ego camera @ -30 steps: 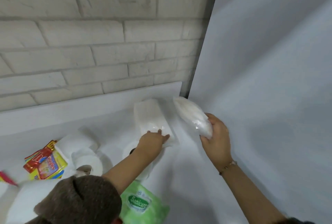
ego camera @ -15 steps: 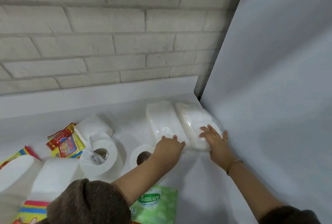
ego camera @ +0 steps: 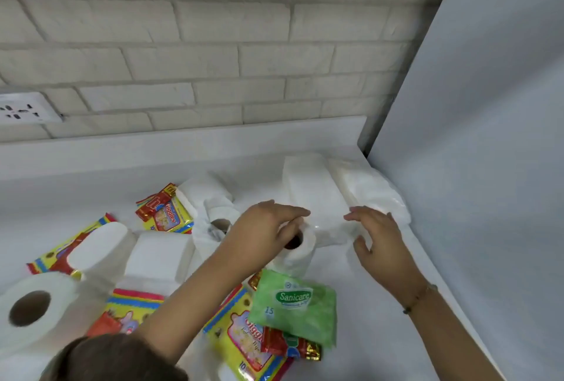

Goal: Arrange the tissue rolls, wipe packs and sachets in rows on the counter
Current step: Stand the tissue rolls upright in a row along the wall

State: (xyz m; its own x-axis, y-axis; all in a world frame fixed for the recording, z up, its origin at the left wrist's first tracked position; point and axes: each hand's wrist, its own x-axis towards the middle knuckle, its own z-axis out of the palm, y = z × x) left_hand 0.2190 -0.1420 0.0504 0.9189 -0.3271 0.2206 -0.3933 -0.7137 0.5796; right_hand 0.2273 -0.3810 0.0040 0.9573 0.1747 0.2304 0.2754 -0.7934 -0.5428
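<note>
At the lower left of the frame a big tissue roll (ego camera: pixel 30 307) lies on the white counter (ego camera: pixel 91 191), with yellow wipe packs (ego camera: pixel 171 215) scattered to its right. At centre the left hand (ego camera: pixel 265 228) curls its fingers over a small tissue roll (ego camera: pixel 300 251), thumb at the rim by the core. A green Sanicare pack (ego camera: pixel 293 304) lies just below. The right hand (ego camera: pixel 378 240) hovers with fingers loosely spread, holding nothing, just in front of two white packs (ego camera: pixel 311 191) lying side by side in the upper right corner.
</note>
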